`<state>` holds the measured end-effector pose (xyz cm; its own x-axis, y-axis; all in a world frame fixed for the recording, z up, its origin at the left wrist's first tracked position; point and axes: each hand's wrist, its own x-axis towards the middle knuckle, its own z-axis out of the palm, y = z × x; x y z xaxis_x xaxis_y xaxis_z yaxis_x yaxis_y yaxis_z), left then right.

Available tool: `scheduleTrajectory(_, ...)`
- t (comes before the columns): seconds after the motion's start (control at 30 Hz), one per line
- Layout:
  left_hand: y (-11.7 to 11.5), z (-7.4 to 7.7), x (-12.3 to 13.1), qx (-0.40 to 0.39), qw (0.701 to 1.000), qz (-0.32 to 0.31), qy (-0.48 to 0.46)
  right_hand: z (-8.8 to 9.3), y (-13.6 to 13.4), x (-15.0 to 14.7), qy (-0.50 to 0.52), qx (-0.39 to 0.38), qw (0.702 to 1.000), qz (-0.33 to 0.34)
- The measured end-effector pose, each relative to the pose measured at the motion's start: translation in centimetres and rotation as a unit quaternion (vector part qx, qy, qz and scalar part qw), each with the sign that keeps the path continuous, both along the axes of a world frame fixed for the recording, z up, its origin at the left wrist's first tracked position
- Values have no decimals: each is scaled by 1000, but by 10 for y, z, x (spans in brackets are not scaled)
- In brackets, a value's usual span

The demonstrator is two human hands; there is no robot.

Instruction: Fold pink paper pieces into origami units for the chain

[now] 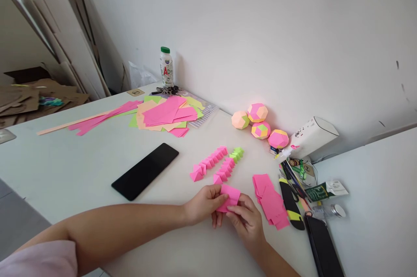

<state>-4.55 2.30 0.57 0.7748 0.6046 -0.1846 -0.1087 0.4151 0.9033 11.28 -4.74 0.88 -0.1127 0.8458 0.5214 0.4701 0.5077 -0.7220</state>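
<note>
A small pink paper piece (pixel 230 196) is pinched between both hands above the near part of the table. My left hand (pixel 206 204) grips its left side, thumb on top. From the right, my right hand (pixel 248 220) closes on its lower right edge. Just beyond lie two rows of folded paper units, one all pink (pixel 210 162) and one of pink units (pixel 224 170) with several green ones (pixel 236 154) at its far end. Beside my right hand, a spread stack of pink paper slips (pixel 270 201) lies flat.
A black phone (pixel 145 172) lies left of the rows. Coloured sheets (pixel 166 114), paper strips (pixel 104 116) and a white bottle (pixel 167 67) stand or lie farther back. Paper balls (pixel 260 130) rest by the wall. A yellow-black cutter (pixel 291 203) and a black case (pixel 324 246) are at right.
</note>
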Motion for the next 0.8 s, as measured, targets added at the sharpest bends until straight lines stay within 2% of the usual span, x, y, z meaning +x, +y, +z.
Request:
scheduleTrajectory(0.13, 1, 3, -2, -14, 1000, -17, -4, 3, 0, 0, 15, -58, 997, -41)
scheduleTrajectory(0.3, 0, 8, -5, -3, 999, -37, -11, 7, 1, 0, 59, -112, 991, -46)
scheduleTrajectory(0.5, -2, 7, -2, 12, 999, -32, 25, 2, 0, 2, 91, -160, 981, -66)
scheduleTrajectory(0.8, -2, 8, -3, 15, 999, -38, 36, 2, 1, 1, 112, -158, 980, -49)
